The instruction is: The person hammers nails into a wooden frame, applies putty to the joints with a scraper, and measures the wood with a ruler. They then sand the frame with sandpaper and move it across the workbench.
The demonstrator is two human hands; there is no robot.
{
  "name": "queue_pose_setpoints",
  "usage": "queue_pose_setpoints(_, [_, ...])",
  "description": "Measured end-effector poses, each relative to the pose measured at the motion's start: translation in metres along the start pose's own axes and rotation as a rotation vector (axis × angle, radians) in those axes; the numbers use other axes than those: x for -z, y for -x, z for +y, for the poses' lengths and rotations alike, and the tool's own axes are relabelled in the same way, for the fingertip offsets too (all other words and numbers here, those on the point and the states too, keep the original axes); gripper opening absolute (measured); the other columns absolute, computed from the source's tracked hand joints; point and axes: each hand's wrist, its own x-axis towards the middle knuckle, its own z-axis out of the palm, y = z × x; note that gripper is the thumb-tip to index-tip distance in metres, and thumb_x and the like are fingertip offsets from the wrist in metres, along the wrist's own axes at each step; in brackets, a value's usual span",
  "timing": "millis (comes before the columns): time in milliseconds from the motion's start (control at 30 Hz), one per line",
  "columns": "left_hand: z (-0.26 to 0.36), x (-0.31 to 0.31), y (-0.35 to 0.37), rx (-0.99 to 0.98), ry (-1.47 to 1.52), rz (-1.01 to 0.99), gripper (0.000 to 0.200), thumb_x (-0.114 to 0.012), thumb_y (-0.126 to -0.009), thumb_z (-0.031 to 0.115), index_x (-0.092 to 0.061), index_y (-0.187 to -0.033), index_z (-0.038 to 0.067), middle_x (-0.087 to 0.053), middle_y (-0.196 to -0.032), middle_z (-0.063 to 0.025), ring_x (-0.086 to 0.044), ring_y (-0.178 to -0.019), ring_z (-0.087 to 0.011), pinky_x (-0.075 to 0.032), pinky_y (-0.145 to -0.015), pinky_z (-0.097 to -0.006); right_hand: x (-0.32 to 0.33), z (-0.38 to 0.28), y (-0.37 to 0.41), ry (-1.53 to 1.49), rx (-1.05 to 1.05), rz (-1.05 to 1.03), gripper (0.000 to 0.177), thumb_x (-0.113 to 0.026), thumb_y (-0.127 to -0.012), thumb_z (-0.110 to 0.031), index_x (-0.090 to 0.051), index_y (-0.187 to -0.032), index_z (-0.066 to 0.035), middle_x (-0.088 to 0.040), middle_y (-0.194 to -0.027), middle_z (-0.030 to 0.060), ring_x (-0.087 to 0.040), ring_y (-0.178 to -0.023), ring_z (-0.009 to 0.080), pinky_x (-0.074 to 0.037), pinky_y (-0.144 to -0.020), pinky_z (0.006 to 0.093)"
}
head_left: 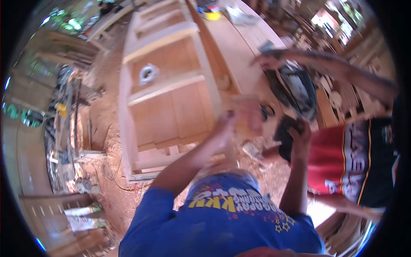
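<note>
My left hand (223, 124), smeared by motion, is at the near right corner of a wooden frame (167, 90). A pale wood-coloured piece (246, 112) overlaps its fingers, and I cannot tell whether the hand grips it. My right hand (301, 133) is closed around a dark, flat, squarish piece (284, 136), held low beside the bench. The frame is long, with crosspieces and reddish-brown panels between pale rails. On one panel lies a white ring-shaped roll (148, 74).
A co-worker in a red and black shirt (338, 158) stands at the right, one arm (334, 64) reaching over the bench (231, 47). Near that arm is a black and grey bundle (297, 88). A yellow item (212, 16) sits farther back. Stacked boards (70, 49) stand at left.
</note>
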Motion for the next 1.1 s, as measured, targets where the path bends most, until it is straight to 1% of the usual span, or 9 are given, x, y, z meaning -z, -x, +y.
queue_pose_setpoints(100, [-0.028, -0.036, -0.060, -0.045, 0.094, -0.005, 0.041, -0.062, -0.101, 0.036, -0.063, -0.122, 0.000, -0.069, -0.091, -0.0085, -0.063, -0.075, -0.0182, -0.051, -0.065, -0.0357, 0.007, 0.002, -0.007, -0.184, 0.022, -0.036, 0.053, -0.069, -0.079, -0.007, -0.058, -0.131, 0.001, -0.063, -0.116, 0.0126, -0.061, -0.106, 0.0226, -0.049, -0.096, 0.0350])
queue_pose_setpoints(367, [0.006, -0.035, -0.060, -0.167, -0.628, 0.036, 0.057, -0.065, -0.096, 0.041, -0.054, -0.139, 0.005, -0.073, -0.111, -0.0272, -0.071, -0.107, -0.0437, -0.055, -0.093, -0.0476, 0.008, -0.001, 0.012, -0.148, -0.032, 0.006, 0.050, -0.064, -0.080, 0.002, -0.057, -0.129, 0.001, -0.062, -0.113, 0.0104, -0.061, -0.102, 0.0183, -0.050, -0.093, 0.0318])
queue_pose_setpoints(467, [0.011, -0.023, -0.058, -0.236, -0.710, -0.021, 0.060, -0.065, -0.097, 0.050, -0.058, -0.128, 0.000, -0.073, -0.084, -0.0196, -0.075, -0.077, -0.0300, -0.057, -0.072, -0.0426, -0.006, -0.013, 0.027, -0.190, -0.077, 0.044, 0.050, -0.063, -0.081, 0.002, -0.056, -0.130, 0.001, -0.062, -0.113, 0.0103, -0.061, -0.102, 0.0177, -0.049, -0.093, 0.0309])
queue_pose_setpoints(633, [0.017, -0.001, -0.065, -0.238, -0.641, -0.145, 0.060, -0.062, -0.097, 0.055, -0.060, -0.124, 0.000, -0.072, -0.079, -0.0184, -0.074, -0.073, -0.0298, -0.057, -0.072, -0.0434, -0.046, -0.037, 0.044, -0.182, -0.056, 0.062, 0.047, -0.061, -0.084, 0.003, -0.055, -0.131, 0.000, -0.063, -0.115, 0.0101, -0.062, -0.103, 0.0168, -0.051, -0.093, 0.0309])
queue_pose_setpoints(733, [0.024, 0.037, -0.087, -0.420, -0.765, -0.122, 0.051, -0.064, -0.096, 0.051, -0.067, -0.103, 0.000, -0.069, -0.077, -0.0183, -0.071, -0.073, -0.0318, -0.056, -0.070, -0.0441, -0.072, -0.073, 0.065, -0.171, -0.036, 0.067, 0.047, -0.058, -0.087, 0.006, -0.054, -0.134, 0.002, -0.065, -0.120, 0.0117, -0.065, -0.105, 0.0184, -0.051, -0.096, 0.0322])
queue_pose_setpoints(767, [0.017, 0.061, -0.104, -0.814, -0.627, 0.059, 0.044, -0.066, -0.095, 0.044, -0.067, -0.090, 0.001, -0.066, -0.074, -0.0196, -0.068, -0.073, -0.0369, -0.054, -0.070, -0.0465, -0.074, -0.072, 0.070, -0.210, -0.014, 0.078, 0.049, -0.058, -0.088, 0.008, -0.052, -0.136, 0.002, -0.065, -0.120, 0.0117, -0.065, -0.105, 0.0184, -0.052, -0.096, 0.0328])
queue_pose_setpoints(833, [0.094, 0.137, -0.101, -0.496, -0.628, 0.128, 0.036, -0.074, -0.090, 0.036, -0.068, -0.101, 0.003, -0.068, -0.104, -0.0232, -0.069, -0.100, -0.0339, -0.053, -0.090, -0.0463, -0.077, -0.087, 0.080, -0.164, -0.035, 0.115, 0.049, -0.060, -0.087, 0.005, -0.052, -0.135, 0.001, -0.065, -0.116, 0.0104, -0.064, -0.103, 0.0165, -0.052, -0.093, 0.0309])
queue_pose_setpoints(900, [0.095, 0.234, -0.159, -0.623, -1.087, 0.695, 0.068, -0.082, -0.082, 0.038, -0.055, -0.135, 0.005, -0.060, -0.137, -0.0226, -0.055, -0.128, -0.0428, -0.045, -0.107, -0.0534, -0.079, -0.100, 0.090, -0.131, -0.062, 0.172, 0.049, -0.061, -0.087, 0.004, -0.053, -0.135, 0.000, -0.065, -0.114, 0.0096, -0.064, -0.101, 0.0152, -0.051, -0.092, 0.0297])
queue_pose_setpoints(1100, [0.129, 0.439, -0.210, -0.111, -1.392, 0.952, 0.099, -0.085, -0.072, 0.031, -0.034, -0.158, 0.032, -0.033, -0.160, -0.0207, -0.055, -0.134, -0.0412, -0.047, -0.109, -0.0582, -0.066, -0.084, 0.123, -0.098, -0.086, 0.235, 0.054, -0.064, -0.085, 0.005, -0.051, -0.138, 0.000, -0.064, -0.117, 0.0100, -0.063, -0.104, 0.0156, -0.048, -0.097, 0.0305])
